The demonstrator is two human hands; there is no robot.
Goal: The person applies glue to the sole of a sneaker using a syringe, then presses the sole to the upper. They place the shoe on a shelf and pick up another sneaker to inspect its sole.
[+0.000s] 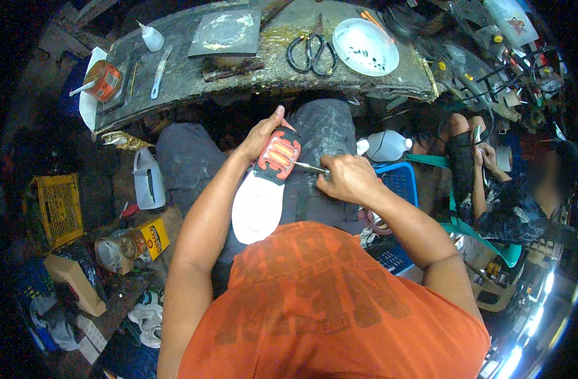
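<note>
A shoe (257,205) lies sole up across my lap, its forefoot white and its heel part black and red with orange-yellow bars. My left hand (262,136) grips it around the heel end, fingers along the far side. In my closed right hand (352,180) is an awl (309,166) with a thin metal shaft. Its tip points left and meets the edge of the red heel area. Most of the awl's handle is hidden inside the fist.
Ahead, a worn workbench (175,85) carries scissors (311,54), a white bowl (365,47) with small dark bits, a knife (161,74), a glue bottle (150,36) and an orange tin (104,82). A blue basket (399,180) stands right. Another person (516,189) sits at far right.
</note>
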